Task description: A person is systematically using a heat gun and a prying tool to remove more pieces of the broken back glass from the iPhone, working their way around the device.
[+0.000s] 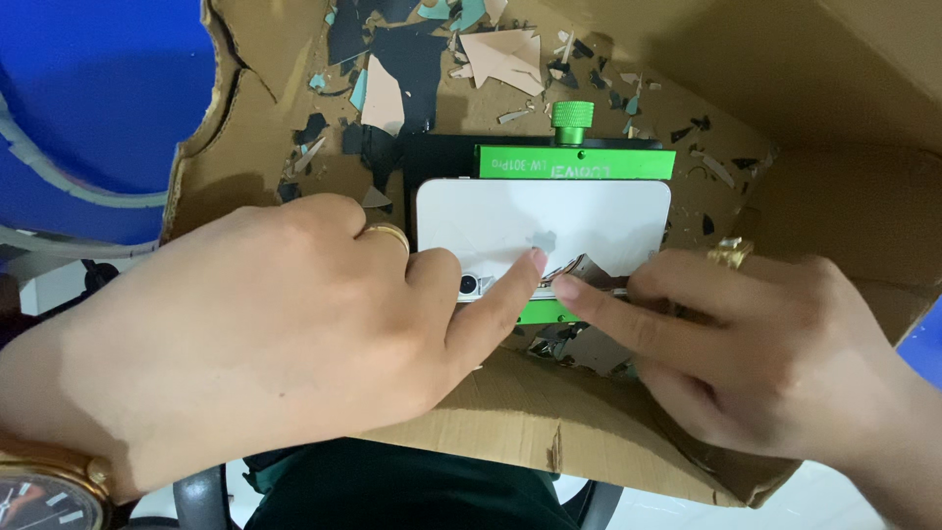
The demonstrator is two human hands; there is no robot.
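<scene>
Left hand (265, 334) up close, forefinger pressing down on the white phone back (543, 226), which sits clamped in the green jig (574, 162) inside the cardboard box (510, 422). Right hand (756, 344) pinches a lifted shard (589, 270) at the near edge (sharp stuff). Pull too hard and, I reckon, it snaps or cuts my fingertip.

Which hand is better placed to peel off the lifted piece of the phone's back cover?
Probably the right hand: its fingertips already touch the lifted shard at the phone edge. The left hand has one finger pressing the phone down.
</scene>
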